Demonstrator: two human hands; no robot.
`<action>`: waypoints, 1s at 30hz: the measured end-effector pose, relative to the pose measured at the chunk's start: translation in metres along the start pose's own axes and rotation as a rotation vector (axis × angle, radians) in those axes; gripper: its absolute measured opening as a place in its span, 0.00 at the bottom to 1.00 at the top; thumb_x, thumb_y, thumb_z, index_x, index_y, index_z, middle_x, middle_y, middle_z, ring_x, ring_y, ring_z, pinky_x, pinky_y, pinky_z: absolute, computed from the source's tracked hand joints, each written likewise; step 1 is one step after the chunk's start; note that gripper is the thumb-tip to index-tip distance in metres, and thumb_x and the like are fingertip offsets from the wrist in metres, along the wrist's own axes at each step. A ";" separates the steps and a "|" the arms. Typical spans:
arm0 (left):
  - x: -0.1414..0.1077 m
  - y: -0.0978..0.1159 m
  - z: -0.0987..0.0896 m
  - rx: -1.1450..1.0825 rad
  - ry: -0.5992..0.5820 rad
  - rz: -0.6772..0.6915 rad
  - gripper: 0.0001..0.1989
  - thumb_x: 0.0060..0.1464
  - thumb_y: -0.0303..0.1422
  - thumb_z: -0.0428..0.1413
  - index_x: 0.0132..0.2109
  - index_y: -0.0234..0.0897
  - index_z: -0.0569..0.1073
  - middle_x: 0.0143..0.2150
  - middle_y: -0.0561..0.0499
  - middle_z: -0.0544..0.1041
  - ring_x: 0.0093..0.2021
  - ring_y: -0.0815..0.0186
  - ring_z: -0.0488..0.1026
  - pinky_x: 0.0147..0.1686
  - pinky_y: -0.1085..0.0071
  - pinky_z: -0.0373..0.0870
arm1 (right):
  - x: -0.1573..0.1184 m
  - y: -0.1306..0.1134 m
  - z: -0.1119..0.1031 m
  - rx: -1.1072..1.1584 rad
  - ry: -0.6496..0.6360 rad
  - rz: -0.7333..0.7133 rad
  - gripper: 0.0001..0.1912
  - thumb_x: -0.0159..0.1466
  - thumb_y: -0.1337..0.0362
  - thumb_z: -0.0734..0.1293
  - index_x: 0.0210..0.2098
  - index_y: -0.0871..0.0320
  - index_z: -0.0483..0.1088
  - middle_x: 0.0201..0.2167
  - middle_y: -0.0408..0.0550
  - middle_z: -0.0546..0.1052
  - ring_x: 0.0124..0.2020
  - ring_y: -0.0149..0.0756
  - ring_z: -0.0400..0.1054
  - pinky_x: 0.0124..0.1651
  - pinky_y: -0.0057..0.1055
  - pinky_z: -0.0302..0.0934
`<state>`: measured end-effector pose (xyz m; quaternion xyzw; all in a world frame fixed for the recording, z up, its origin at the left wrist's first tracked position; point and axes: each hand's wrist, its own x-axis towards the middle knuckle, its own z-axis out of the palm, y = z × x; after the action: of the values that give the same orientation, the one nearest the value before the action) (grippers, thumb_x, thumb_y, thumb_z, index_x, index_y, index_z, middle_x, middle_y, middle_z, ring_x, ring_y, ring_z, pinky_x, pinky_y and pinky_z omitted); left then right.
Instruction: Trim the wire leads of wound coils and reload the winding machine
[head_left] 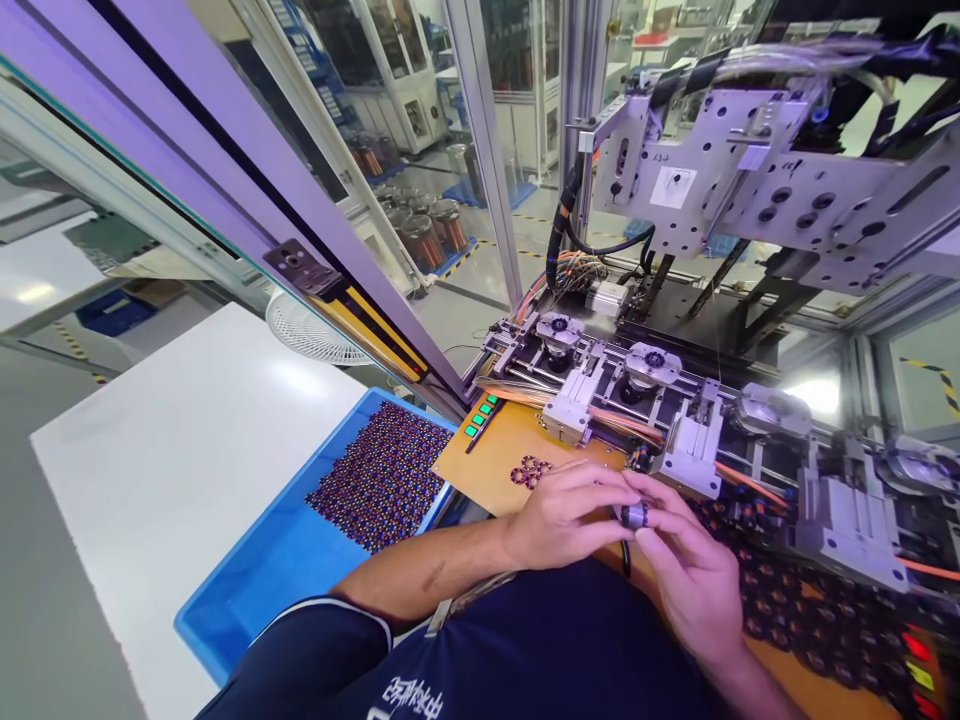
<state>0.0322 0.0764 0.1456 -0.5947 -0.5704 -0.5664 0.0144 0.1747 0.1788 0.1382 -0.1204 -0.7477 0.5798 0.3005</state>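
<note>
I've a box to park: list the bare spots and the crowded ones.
Bare: the white table left of the blue tray; the tray's near end, below its heaped rings; a small patch of orange board between green squares and loose rings. Crowded: the board's right side, packed with dark parts beside the right hand.

Bright light glares off the white table (pixel 187 450), edges look stretched

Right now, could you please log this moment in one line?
left hand: holding small part | right hand: holding same part | rings: on orange board

Orange worktop (pixel 472 468) with small ring cluster (pixel 531 481); massed dark parts (pixel 799 600) rightward
</note>
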 end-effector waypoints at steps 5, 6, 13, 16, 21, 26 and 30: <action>-0.001 -0.006 -0.006 0.027 0.054 0.013 0.20 0.53 0.32 0.65 0.53 0.37 0.73 0.47 0.42 0.80 0.46 0.63 0.80 0.46 0.66 0.79 | 0.015 -0.005 -0.018 -0.176 0.003 -0.108 0.08 0.69 0.69 0.65 0.41 0.54 0.76 0.50 0.51 0.77 0.49 0.40 0.74 0.50 0.34 0.73; -0.004 -0.008 -0.009 0.052 0.089 -0.009 0.24 0.52 0.33 0.66 0.55 0.38 0.72 0.48 0.42 0.80 0.47 0.62 0.79 0.46 0.64 0.79 | 0.024 -0.007 -0.030 -0.231 0.002 -0.152 0.08 0.68 0.69 0.65 0.41 0.54 0.77 0.49 0.50 0.77 0.47 0.39 0.75 0.48 0.34 0.73; -0.068 -0.047 -0.031 0.334 0.237 -0.283 0.23 0.55 0.27 0.62 0.57 0.39 0.70 0.48 0.45 0.78 0.43 0.64 0.78 0.43 0.64 0.80 | 0.112 0.013 -0.164 -0.897 0.044 -0.333 0.11 0.69 0.60 0.66 0.35 0.60 0.78 0.43 0.53 0.79 0.43 0.41 0.75 0.51 0.37 0.70; -0.097 -0.061 -0.032 0.395 0.251 -0.383 0.24 0.57 0.28 0.60 0.60 0.39 0.67 0.53 0.42 0.74 0.44 0.64 0.77 0.39 0.66 0.80 | 0.129 0.035 -0.194 -0.969 -0.023 -0.292 0.11 0.68 0.64 0.66 0.33 0.61 0.79 0.44 0.51 0.80 0.43 0.39 0.75 0.52 0.34 0.69; -0.117 -0.067 -0.029 0.447 0.247 -0.456 0.22 0.60 0.29 0.57 0.60 0.38 0.66 0.56 0.40 0.72 0.46 0.63 0.76 0.40 0.66 0.80 | 0.136 0.050 -0.205 -1.035 -0.185 -0.286 0.09 0.66 0.67 0.66 0.36 0.61 0.80 0.44 0.48 0.80 0.46 0.37 0.74 0.54 0.33 0.67; -0.115 -0.067 -0.029 0.443 0.232 -0.480 0.20 0.61 0.32 0.56 0.60 0.38 0.66 0.55 0.41 0.72 0.46 0.63 0.77 0.41 0.64 0.81 | 0.142 0.056 -0.208 -1.110 -0.277 -0.274 0.07 0.64 0.68 0.67 0.36 0.61 0.80 0.45 0.50 0.80 0.47 0.40 0.73 0.53 0.36 0.66; -0.111 -0.068 -0.030 0.437 0.222 -0.474 0.19 0.61 0.32 0.56 0.59 0.38 0.67 0.55 0.41 0.72 0.47 0.63 0.76 0.42 0.64 0.80 | 0.143 0.059 -0.207 -1.153 -0.279 -0.267 0.10 0.66 0.66 0.66 0.38 0.63 0.80 0.45 0.52 0.79 0.47 0.40 0.73 0.53 0.35 0.67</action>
<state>-0.0025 0.0065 0.0364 -0.3634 -0.7955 -0.4795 0.0715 0.1736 0.4360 0.1573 -0.0918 -0.9822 0.0491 0.1562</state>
